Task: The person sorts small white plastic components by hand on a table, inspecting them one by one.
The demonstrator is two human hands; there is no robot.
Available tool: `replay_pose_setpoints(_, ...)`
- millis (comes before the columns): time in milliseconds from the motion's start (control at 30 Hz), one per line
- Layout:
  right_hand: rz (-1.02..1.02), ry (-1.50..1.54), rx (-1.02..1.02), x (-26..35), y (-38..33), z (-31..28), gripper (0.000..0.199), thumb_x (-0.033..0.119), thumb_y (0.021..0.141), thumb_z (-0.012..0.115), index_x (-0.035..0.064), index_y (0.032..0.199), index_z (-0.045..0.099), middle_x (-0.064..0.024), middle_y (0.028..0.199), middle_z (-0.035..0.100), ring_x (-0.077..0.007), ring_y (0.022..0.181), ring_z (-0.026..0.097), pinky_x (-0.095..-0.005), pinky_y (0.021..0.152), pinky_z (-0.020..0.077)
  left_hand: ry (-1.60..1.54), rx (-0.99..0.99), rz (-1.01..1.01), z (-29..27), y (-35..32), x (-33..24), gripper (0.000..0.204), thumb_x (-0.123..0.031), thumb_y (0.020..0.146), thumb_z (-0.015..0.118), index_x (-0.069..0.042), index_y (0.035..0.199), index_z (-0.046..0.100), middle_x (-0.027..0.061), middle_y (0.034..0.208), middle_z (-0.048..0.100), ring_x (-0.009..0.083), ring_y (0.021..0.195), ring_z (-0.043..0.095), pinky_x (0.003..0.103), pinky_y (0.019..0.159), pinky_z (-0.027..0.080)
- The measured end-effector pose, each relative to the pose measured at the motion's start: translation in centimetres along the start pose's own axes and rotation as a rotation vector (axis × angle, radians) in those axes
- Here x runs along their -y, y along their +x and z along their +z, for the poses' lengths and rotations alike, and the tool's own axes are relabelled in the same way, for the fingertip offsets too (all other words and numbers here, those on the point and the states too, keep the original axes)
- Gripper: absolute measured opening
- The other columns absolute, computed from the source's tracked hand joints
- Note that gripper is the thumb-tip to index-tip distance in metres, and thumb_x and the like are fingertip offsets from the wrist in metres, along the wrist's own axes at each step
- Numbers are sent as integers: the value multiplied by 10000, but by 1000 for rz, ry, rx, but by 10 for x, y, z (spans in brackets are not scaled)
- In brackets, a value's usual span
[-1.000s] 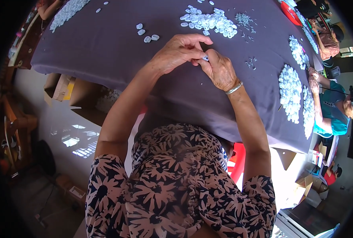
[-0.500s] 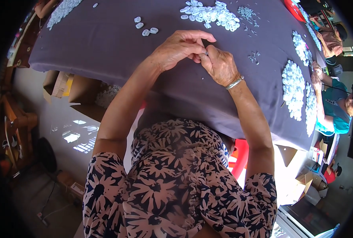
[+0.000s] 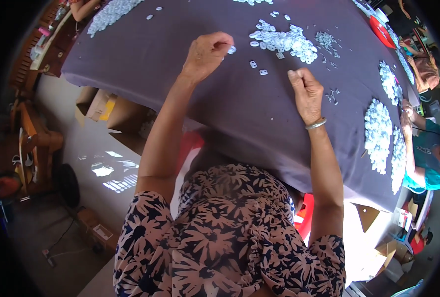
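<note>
While left hand [image 3: 205, 55] pinches small white rounded piece [image 3: 232, 50], right hand [image 3: 307, 94] curls, fingers together.

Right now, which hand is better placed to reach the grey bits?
Likely the right hand: it is beside the smaller cluster of grey bits, though whether it holds anything is hidden. The left hand is farther off, apparently pinching a white piece.

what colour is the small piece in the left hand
The small piece in the left hand is white, best seen in the head view.
</note>
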State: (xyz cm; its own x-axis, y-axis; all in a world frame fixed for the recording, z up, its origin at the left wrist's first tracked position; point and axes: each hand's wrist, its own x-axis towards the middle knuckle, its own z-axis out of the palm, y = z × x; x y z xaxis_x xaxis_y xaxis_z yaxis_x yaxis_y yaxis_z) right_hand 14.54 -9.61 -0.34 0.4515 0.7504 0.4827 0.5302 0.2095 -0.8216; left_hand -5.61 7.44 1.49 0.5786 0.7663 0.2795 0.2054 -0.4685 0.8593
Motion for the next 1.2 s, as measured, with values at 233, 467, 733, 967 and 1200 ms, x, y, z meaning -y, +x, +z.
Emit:
replay_pose_setpoints(233,197,184,25,-13,9,-4,342,210,897,608,96,632,425,85,568,342,-12,514,287,-192,432,251,358,-363,-47,-26,2,39,83,-165,797,624,-137,860,670,48,863,625,239,795,614,350,720,476)
replay_pose_setpoints(467,348,330,-29,-6,8,-2,293,254,911,588,138,674,463,106,542,300,7,442,243,-179,377,187,452,-432,62,-8,1,34,331,-231,741,736,-59,1006,640,83,1033,570,245,931,583,345,769,494)
replay_pose_setpoints(733,411,459,-212,3,16,-13,281,255,916,576,101,701,481,81,540,311,-7,428,251,-187,368,177,456,-98,180,-15,1,37,230,-175,687,748,-109,879,641,44,962,567,234,911,576,333,757,485)
replay_pose_setpoints(967,390,372,-171,-8,16,-19,209,238,906,587,72,782,559,36,593,452,-29,448,366,-184,364,266,370,-211,112,-23,-1,32,111,-49,692,655,-104,786,633,31,772,574,225,764,609,338,666,483)
replay_pose_setpoints(1200,9,-148,69,3,33,9,159,100,828,650,39,971,616,1,810,625,-76,733,563,-231,708,469,72,-483,208,9,5,26,190,-12,692,650,-75,870,630,68,846,616,215,750,622,319,655,503)
